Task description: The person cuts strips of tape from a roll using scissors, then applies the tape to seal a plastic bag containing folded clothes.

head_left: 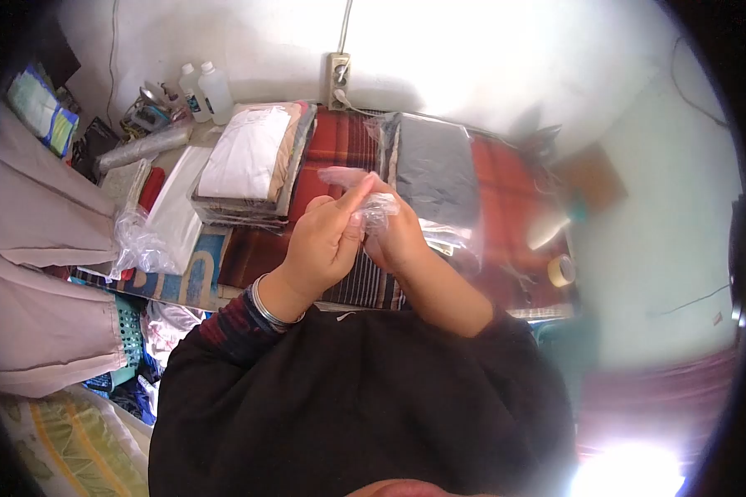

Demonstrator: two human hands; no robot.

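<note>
Red cloth (336, 145) spans frame centre; there, left hand (327, 244) and right hand (399, 236) have fingers clamped on plastic (379, 212).

Best lane: strip of red cloth (337, 137) between the stack of clothes (244, 157) and the dark packet (435, 157), running back toward the wall (265, 50). Left hand (327, 240) and right hand (396, 228) meet above its near part, clear plastic (379, 211) at them. Leftward is tight: crumpled bag (145, 240), long plastic roll (145, 147), bottles (215, 93), hanging curtain (46, 199). Right of packet, more red cloth gives passage; tape roll (561, 270) stands near the edge. Haze there hides detail.
</note>
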